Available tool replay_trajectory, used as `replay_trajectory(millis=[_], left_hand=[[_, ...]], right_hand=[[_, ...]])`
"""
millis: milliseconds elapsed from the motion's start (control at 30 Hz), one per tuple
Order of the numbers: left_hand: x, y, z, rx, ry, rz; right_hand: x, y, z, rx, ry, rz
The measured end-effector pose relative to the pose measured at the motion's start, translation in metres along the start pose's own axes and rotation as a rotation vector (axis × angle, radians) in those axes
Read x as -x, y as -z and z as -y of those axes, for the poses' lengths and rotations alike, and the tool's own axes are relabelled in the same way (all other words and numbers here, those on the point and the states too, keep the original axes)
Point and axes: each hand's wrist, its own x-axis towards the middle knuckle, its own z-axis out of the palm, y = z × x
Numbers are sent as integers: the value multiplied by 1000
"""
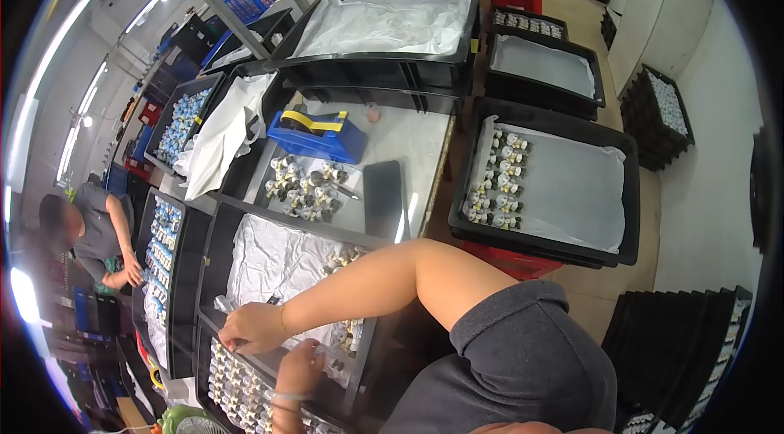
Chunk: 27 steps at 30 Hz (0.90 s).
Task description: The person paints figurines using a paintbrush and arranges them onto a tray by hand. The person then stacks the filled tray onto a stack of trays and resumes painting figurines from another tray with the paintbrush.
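My right hand reaches across the black tray with its fingers closed in a pinch. What they hold, if anything, is too small to make out. Below it, my left hand has curled fingers, and their grip is partly hidden. Small white, yellow and dark figurines stand in dense rows below my hands. Crumpled white lining paper covers much of the black tray, and more figurines line its right side, partly behind my right forearm.
Loose figurines, a blue tape dispenser and a dark flat phone-like slab lie on the table ahead. A partly filled black tray stands at right on a red stool. At left, a co-worker handles blue-and-white pieces.
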Motion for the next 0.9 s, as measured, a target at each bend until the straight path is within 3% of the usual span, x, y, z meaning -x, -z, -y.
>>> replay_trajectory(millis=[100, 167, 233, 400, 433, 500, 533, 700, 900], left_hand=[[32, 22, 3, 233, 53, -254], [58, 32, -13, 1008, 251, -412], [76, 23, -17, 1358, 227, -641], [99, -4, 1, 2024, 38, -696], [99, 2, -5, 2069, 7, -670], [103, 6, -8, 2002, 3, -635], [104, 4, -8, 1970, -71, -623], [109, 1, -7, 1795, -310, -544], [106, 5, -9, 1559, -277, -587]], right_hand=[[-1, 4, 2, 14, 7, 4], [-1, 7, 5, 3, -29, 34], [1, 8, 9, -10, -21, 41], [6, -6, -3, -18, -39, 43], [3, 2, 4, 34, -88, 148], [5, -6, -8, -37, 33, -8], [-1, 6, 4, 40, -81, 116], [-5, 12, 10, 75, -78, 142], [-5, 11, 13, 104, -47, 143]])
